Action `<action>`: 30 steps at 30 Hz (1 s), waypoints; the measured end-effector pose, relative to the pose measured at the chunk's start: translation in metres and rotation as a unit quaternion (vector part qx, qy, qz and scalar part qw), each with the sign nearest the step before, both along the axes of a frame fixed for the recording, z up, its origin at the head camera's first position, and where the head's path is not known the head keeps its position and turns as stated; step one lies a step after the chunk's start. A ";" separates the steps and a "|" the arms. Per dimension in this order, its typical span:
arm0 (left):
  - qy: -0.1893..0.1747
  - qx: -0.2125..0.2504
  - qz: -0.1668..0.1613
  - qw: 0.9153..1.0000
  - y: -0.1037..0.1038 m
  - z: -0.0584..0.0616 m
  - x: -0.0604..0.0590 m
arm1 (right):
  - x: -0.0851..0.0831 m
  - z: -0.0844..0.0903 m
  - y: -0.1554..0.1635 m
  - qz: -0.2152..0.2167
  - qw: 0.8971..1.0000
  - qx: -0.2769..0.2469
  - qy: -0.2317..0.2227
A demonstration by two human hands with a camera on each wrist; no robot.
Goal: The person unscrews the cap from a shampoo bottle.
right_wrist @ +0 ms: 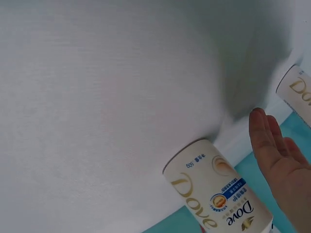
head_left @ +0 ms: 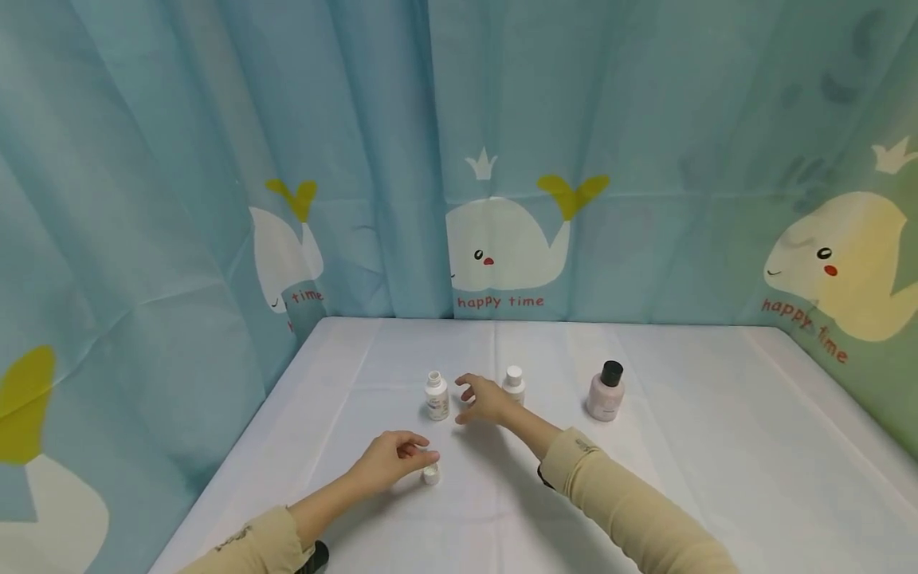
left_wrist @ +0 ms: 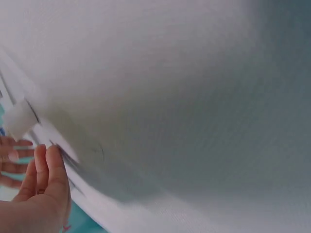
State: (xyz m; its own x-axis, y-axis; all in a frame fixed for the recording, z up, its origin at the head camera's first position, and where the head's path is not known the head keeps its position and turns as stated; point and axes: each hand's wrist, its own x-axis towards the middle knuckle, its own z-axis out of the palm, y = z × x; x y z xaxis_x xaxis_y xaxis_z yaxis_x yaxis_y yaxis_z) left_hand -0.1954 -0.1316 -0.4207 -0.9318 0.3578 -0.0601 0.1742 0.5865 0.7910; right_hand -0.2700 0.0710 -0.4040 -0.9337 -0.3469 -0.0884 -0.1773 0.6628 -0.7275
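A small white screw cap [head_left: 431, 474] lies on the table just below the fingertips of my left hand [head_left: 394, 462]. In the left wrist view, the cap [left_wrist: 20, 119] shows apart from the loosely bent fingers [left_wrist: 56, 167]. My right hand [head_left: 488, 400] reaches between two small white bottles, holding nothing. The left one, an uncapped bottle [head_left: 437, 397], stands upright with its neck bare. Partly behind the right hand is the capped bottle [head_left: 513, 385]. In the right wrist view, a bottle labelled Dove [right_wrist: 218, 189] is near the straight fingers, and another Dove bottle [right_wrist: 297, 91] is beyond them.
Farther right stands a pink bottle with a black cap [head_left: 606, 392]. A white cloth covers the table [head_left: 681, 478]. Blue curtains [head_left: 387, 159] with whale prints hang along the back and sides.
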 end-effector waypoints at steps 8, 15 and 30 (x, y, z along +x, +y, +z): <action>0.001 0.032 0.018 0.999 -0.003 0.012 -0.012 | 0.010 0.003 0.010 0.014 1.000 -0.003 0.014; 0.019 0.027 0.017 0.999 -0.003 0.024 -0.016 | 0.017 0.004 0.023 0.060 0.998 -0.016 0.032; 0.037 0.033 0.001 0.999 0.005 0.030 -0.019 | 0.041 0.005 0.063 0.114 0.991 -0.044 0.048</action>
State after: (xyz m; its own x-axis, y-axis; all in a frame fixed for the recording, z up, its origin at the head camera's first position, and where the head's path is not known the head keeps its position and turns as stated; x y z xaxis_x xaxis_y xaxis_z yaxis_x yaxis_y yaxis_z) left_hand -0.2149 -0.1269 -0.3907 -0.9338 0.3564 0.0321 0.2320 0.5345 0.8127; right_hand -0.2290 0.1337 -0.3988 -0.8327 -0.5525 0.0364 -0.3862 0.5324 -0.7532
